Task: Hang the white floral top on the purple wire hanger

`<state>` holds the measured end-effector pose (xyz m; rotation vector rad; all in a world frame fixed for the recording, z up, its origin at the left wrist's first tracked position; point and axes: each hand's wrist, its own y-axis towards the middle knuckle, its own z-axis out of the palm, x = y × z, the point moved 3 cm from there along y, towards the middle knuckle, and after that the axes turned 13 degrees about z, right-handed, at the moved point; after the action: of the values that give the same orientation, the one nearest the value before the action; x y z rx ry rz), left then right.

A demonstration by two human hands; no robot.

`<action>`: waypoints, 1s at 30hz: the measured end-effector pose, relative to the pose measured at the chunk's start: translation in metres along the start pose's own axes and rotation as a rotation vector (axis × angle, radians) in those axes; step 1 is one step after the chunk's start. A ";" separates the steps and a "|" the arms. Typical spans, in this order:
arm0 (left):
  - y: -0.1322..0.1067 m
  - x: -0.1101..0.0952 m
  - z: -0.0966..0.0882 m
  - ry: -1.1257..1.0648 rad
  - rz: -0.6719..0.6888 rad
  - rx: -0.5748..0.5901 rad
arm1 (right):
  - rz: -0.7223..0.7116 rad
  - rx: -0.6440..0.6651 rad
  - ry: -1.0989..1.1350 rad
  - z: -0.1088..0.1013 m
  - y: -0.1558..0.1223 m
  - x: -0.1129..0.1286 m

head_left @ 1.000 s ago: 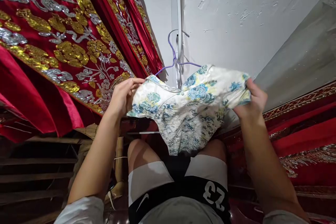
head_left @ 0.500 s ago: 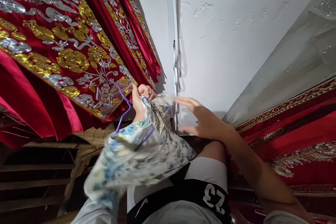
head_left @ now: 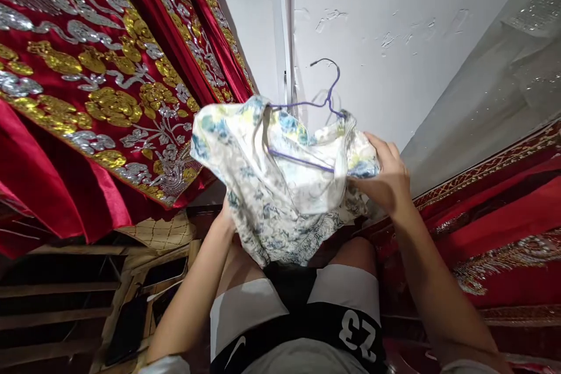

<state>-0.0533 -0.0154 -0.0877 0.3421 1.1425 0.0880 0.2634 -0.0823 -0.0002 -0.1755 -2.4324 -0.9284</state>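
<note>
A small white garment [head_left: 280,187] with blue and yellow flowers is held up in front of me on a purple wire hanger [head_left: 326,96], its inside facing me. My right hand [head_left: 388,178] grips the garment's right edge with fingers closed on the cloth. My left hand [head_left: 228,216] is almost wholly hidden behind the garment's lower left; only the wrist shows, so its fingers cannot be seen. The hanger's hook sticks up above the cloth near the white wall.
Red satin cloths [head_left: 87,82] with gold and silver embroidery hang at the left. More red embroidered cloth [head_left: 504,228] lies at the right. A white wall [head_left: 385,23] with a vertical pipe [head_left: 287,17] is ahead. Wooden slats [head_left: 52,286] and a woven seat [head_left: 162,231] are lower left.
The garment has been swung back up from my left side and turned inside toward me. My right hand, which was free and open, now grips its right edge.
</note>
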 end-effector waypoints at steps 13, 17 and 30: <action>-0.117 0.063 -0.006 0.372 -0.128 -0.173 | -0.175 0.081 0.398 0.033 -0.068 0.034; -0.122 0.070 0.010 0.354 -0.149 -0.106 | 0.323 0.368 0.662 0.089 -0.145 0.018; -0.122 0.067 0.013 0.438 -0.098 -0.107 | 0.370 0.860 0.662 0.126 -0.179 0.015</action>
<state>-0.0261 -0.1170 -0.1796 0.1736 1.5797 0.1414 0.1432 -0.1361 -0.1753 0.0058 -1.8663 0.2400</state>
